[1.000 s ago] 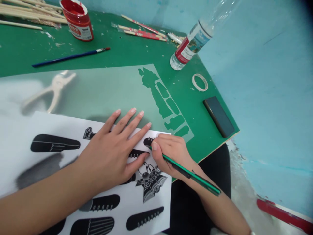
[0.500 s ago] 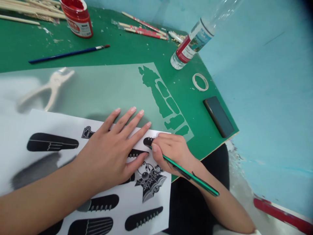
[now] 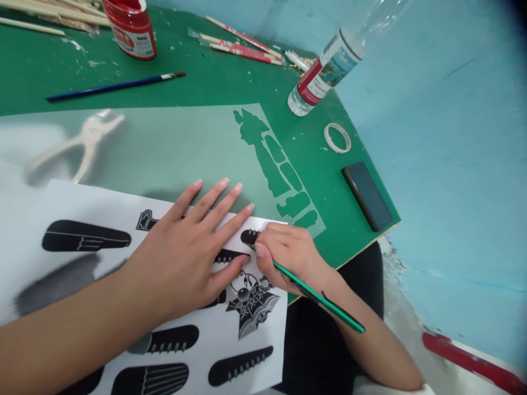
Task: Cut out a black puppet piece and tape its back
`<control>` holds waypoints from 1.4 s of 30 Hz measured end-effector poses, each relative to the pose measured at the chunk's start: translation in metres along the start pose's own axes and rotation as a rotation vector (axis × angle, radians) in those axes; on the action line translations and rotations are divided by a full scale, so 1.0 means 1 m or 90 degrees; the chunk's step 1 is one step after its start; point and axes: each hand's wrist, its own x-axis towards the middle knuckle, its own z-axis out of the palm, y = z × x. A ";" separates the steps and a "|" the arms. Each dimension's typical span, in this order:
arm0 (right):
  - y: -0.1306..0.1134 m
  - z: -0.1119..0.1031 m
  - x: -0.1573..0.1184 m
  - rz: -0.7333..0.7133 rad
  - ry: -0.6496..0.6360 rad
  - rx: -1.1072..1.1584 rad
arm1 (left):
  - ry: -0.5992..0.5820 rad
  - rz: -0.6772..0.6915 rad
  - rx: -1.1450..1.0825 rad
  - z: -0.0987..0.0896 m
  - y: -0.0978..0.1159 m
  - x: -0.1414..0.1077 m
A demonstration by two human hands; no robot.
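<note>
Fingers of the right hand (image 3: 288,249) are pinched round a green pen (image 3: 340,316), its lower end by a small black printed shape (image 3: 248,237) on white paper (image 3: 218,329); the left hand (image 3: 181,252) lies flat across that paper, fingers spread, gripping nothing. Past the fingertips, a translucent sheet (image 3: 177,142) with cut-outs covers part of the green surface (image 3: 230,82), and to its right sit a bottle (image 3: 319,79), a tape roll (image 3: 328,144) and a phone (image 3: 367,196).
</note>
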 end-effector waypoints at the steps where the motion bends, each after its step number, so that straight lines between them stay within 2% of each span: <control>1: 0.000 0.000 0.000 -0.002 -0.003 -0.003 | 0.000 0.000 0.000 0.000 0.000 0.000; 19: 0.004 -0.002 -0.001 -0.023 -0.010 0.000 | 0.023 0.018 0.042 0.003 -0.002 -0.001; 26: 0.009 -0.008 0.000 -0.037 -0.053 -0.034 | 0.017 0.015 0.045 0.002 -0.001 0.000; 42: 0.011 -0.007 -0.001 -0.049 -0.048 -0.036 | 0.035 0.018 0.051 0.005 -0.001 -0.001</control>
